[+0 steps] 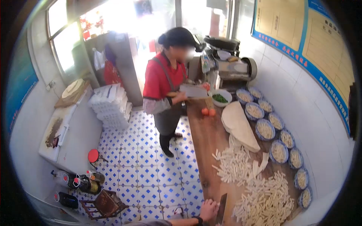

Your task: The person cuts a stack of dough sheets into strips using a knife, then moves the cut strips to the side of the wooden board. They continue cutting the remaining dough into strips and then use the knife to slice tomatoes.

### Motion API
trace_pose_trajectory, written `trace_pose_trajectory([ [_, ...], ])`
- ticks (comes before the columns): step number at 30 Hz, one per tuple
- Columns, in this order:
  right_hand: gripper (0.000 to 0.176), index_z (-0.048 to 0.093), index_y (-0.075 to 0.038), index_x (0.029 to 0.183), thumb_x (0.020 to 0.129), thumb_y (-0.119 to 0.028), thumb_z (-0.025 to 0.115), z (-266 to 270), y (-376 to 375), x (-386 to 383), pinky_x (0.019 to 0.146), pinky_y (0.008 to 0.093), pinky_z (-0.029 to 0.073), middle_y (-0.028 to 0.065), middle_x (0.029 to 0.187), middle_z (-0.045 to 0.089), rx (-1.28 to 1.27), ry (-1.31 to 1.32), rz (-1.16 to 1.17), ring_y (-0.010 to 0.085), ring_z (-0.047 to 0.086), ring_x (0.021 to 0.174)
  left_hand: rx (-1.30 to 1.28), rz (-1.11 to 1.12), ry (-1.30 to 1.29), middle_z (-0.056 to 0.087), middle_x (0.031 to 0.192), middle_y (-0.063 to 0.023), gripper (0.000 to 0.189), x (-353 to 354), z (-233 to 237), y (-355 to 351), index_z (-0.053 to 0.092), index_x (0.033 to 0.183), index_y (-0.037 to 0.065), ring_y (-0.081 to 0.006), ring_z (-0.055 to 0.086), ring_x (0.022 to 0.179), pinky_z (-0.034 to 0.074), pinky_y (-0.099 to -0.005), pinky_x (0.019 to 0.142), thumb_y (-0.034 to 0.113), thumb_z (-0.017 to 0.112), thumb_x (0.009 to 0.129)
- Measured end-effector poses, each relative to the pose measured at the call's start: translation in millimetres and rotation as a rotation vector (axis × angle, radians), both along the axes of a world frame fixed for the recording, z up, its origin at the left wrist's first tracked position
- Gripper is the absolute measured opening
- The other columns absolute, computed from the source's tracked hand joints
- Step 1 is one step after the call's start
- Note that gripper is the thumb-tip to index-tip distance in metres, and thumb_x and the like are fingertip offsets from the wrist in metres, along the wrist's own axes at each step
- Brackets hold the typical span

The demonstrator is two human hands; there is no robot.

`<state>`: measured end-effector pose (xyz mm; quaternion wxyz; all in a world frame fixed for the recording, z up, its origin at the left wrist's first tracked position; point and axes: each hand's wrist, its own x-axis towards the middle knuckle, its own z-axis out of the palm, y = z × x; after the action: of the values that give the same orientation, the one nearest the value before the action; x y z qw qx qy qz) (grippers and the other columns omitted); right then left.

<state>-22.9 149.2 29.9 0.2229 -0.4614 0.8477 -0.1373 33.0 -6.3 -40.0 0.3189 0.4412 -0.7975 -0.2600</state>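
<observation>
My left hand (209, 210), with a black band at the wrist, rests at the near edge of the wooden table, its fingers bunched together. Right beside the fingertips stands the dark blade of a knife (222, 208); its handle lies out of the picture, and so does my right hand. Whatever sits under my left fingers is hidden. To the right of the knife spreads a heap of cut pale dough strips (266, 201). Further up lie more strips (233, 164) and a large folded sheet of dough (238, 126).
Blue-and-white bowls of strips (279, 151) line the wall side. Across the table (201, 150) a co-worker (166, 86) holds a cleaver (193, 91) near tomatoes (208, 112) and a bowl of greens (220, 98). A machine (235, 69) stands behind. On the floor are a wooden chair (105, 203) and a red stool (94, 155).
</observation>
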Motion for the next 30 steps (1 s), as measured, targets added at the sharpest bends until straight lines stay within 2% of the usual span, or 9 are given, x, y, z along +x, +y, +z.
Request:
trace_pose_trajectory([
  [4,0.046,0.068,0.003,0.088,0.098,-0.033,0.041,30,-17,4,0.063,0.0530,0.050,0.0305,0.078,0.063,0.157,-0.137,-0.122,0.0471,0.064,0.075,0.054,-0.047,0.042,0.048,0.084,-0.0107,0.016,1,-3,2,0.054,0.080,0.008,-0.0317,0.051,0.085,0.039,-0.0433,0.073,0.018,0.067,0.078],
  [8,0.047,0.068,0.003,0.088,0.098,-0.035,0.042,4,-7,3,0.062,0.0531,0.050,0.0305,0.077,0.063,0.124,-0.152,-0.159,0.0481,0.064,0.075,0.031,-0.034,0.012,0.050,0.086,-0.0102,0.016,-1,-8,-1,0.056,0.082,0.010,-0.0304,0.051,0.087,0.038,-0.0429,0.074,0.021,0.067,0.078],
  [19,0.046,0.068,0.003,0.092,0.096,-0.036,0.044,14,-15,7,0.067,0.0552,0.050,0.0334,0.079,0.062,0.111,-0.189,-0.178,0.0497,0.064,0.081,0.017,-0.034,0.018,0.050,0.085,-0.0090,0.015,-1,-5,-6,0.055,0.080,0.010,-0.0295,0.050,0.085,0.037,-0.0422,0.073,0.019,0.068,0.078],
  [23,0.049,0.067,0.003,0.097,0.095,-0.041,0.045,7,-10,4,0.068,0.0551,0.050,0.0319,0.080,0.063,0.234,-0.203,-0.226,0.0493,0.064,0.081,0.012,-0.046,0.028,0.049,0.086,-0.0104,0.017,1,-8,-3,0.055,0.080,0.009,-0.0303,0.050,0.086,0.037,-0.0423,0.073,0.020,0.068,0.077],
  [24,0.049,0.066,0.006,0.087,0.095,-0.038,0.047,-2,-9,2,0.062,0.0522,0.050,0.0319,0.072,0.061,0.218,-0.146,-0.252,0.0485,0.064,0.074,0.003,-0.049,0.017,0.049,0.087,-0.0111,0.018,-1,-10,-4,0.055,0.080,0.009,-0.0307,0.050,0.087,0.037,-0.0425,0.073,0.020,0.068,0.077],
  [25,0.052,0.065,0.010,0.076,0.096,-0.036,0.049,-10,-2,3,0.057,0.0493,0.050,0.0319,0.064,0.059,0.213,-0.095,-0.291,0.0477,0.064,0.068,0.047,-0.051,-0.026,0.051,0.092,-0.0132,0.018,-1,-11,-3,0.057,0.084,0.007,-0.0324,0.050,0.092,0.038,-0.0438,0.078,0.021,0.068,0.078],
  [27,0.042,0.067,0.008,0.086,0.093,-0.031,0.053,3,-10,5,0.067,0.0563,0.049,0.0332,0.078,0.062,0.347,-0.332,-0.448,0.0497,0.064,0.077,0.035,-0.055,-0.069,0.054,0.104,-0.0176,0.024,-3,-18,-4,0.059,0.093,0.005,-0.0362,0.050,0.104,0.039,-0.0468,0.088,0.022,0.068,0.079],
  [29,0.048,0.066,0.010,0.081,0.094,-0.034,0.052,50,-34,10,0.067,0.0554,0.049,0.0338,0.075,0.061,0.290,-0.302,-0.411,0.0504,0.063,0.076,0.049,-0.070,-0.118,0.053,0.121,-0.0231,0.034,0,-34,4,0.059,0.106,0.001,-0.0415,0.046,0.117,0.034,-0.0508,0.101,0.022,0.067,0.081],
  [30,0.050,0.064,0.011,0.078,0.094,-0.035,0.052,36,-27,11,0.068,0.0548,0.050,0.0343,0.076,0.061,0.199,-0.257,-0.398,0.0509,0.062,0.078,-0.070,-0.068,-0.017,0.052,0.110,-0.0239,0.025,-2,-31,0,0.055,0.099,0.001,-0.0455,0.047,0.107,0.039,-0.0521,0.090,0.016,0.065,0.082],
])
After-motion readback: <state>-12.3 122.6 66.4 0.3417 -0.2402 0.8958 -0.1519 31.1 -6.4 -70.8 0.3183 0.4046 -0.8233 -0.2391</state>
